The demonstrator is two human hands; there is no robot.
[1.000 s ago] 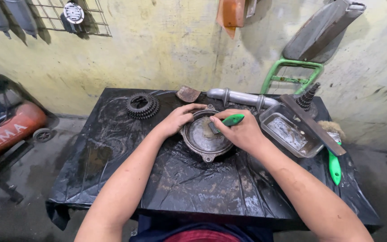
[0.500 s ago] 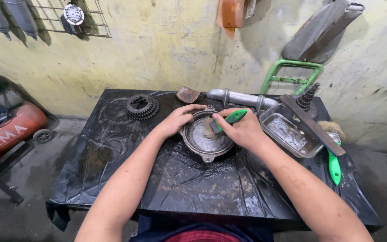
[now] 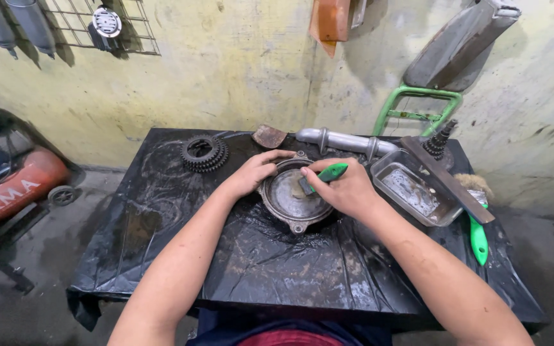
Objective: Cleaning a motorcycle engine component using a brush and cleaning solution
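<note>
A round grey metal cover [image 3: 288, 198] lies in the middle of a table wrapped in black plastic sheet [image 3: 161, 211]. My left hand [image 3: 251, 173] rests on the cover's upper left rim, fingers spread over it. My right hand [image 3: 344, 189] is closed around a small brush with a green handle [image 3: 328, 173]. The brush's dark head presses on the inside of the cover.
A stack of dark gears [image 3: 204, 154] sits at the table's back left. A grey metal tube [image 3: 344, 140] lies along the back. At the right stand a metal tray [image 3: 415, 192], a flat bar [image 3: 447, 178] and a green-handled brush [image 3: 479, 237]. A red machine [image 3: 14, 189] stands on the floor at left.
The green-handled brush in my right hand has shifted slightly over the cover. My left hand stays on the rim.
</note>
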